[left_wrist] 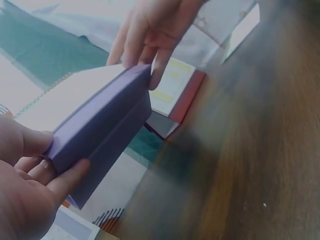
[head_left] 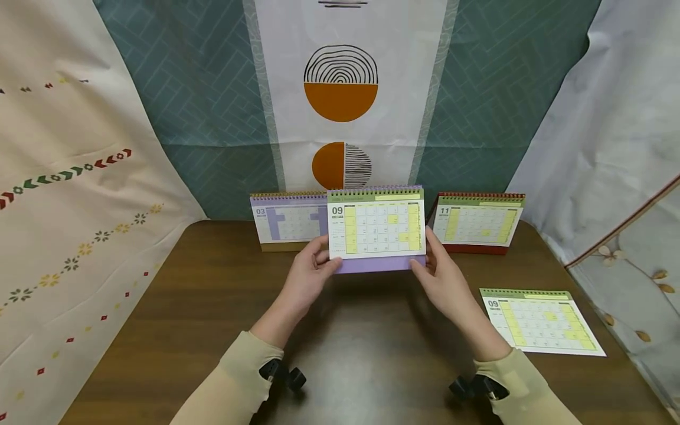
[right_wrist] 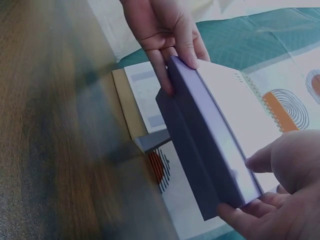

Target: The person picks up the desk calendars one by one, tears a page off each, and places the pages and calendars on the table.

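We see the purple-based calendar point(head_left: 377, 229) pinched by the left hand point(head_left: 313, 258) at eight o'clock, right hand point(head_left: 440, 265) at four

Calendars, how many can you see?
4: the purple-based calendar held by the left hand and right hand, the gold-based calendar behind it, left, the red-based calendar behind, right, and the flat calendar lying nearer, right. Others might be hidden.

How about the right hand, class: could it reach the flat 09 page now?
Probably not at once: the right hand holds the purple-based calendar. Once freed, its way to the flat 09 page looks clear; nothing seems to lie on it.
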Motion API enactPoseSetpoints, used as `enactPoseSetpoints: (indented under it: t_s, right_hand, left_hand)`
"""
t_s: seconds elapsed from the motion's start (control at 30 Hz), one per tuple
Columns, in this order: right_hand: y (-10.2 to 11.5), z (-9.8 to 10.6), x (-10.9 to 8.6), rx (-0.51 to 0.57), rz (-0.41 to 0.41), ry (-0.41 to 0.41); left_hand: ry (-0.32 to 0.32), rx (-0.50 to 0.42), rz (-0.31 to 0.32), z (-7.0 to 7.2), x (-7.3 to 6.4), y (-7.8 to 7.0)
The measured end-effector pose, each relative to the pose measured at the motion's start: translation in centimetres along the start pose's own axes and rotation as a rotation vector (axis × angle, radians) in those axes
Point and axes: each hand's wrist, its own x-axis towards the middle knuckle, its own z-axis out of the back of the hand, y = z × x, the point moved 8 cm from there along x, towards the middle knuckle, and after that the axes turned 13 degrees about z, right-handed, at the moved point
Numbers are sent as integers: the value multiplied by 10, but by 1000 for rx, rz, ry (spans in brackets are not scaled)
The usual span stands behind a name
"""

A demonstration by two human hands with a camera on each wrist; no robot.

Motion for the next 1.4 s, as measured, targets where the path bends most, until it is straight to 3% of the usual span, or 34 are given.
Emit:
enactPoseSetpoints:
  t_s: [0.67, 1.0, 1.4]
  right_hand:
    - [14, 8, 7, -32, 75, -77]
    - [11, 11, 8, -32, 53, -81]
    - [11, 18, 7, -93, 85, -140]
  left_hand:
    - [57, -84, 61, 3, -3, -7]
    - [51, -111, 55, 2, -5, -8]
    - [47, -143, 65, 1, -6, -7]
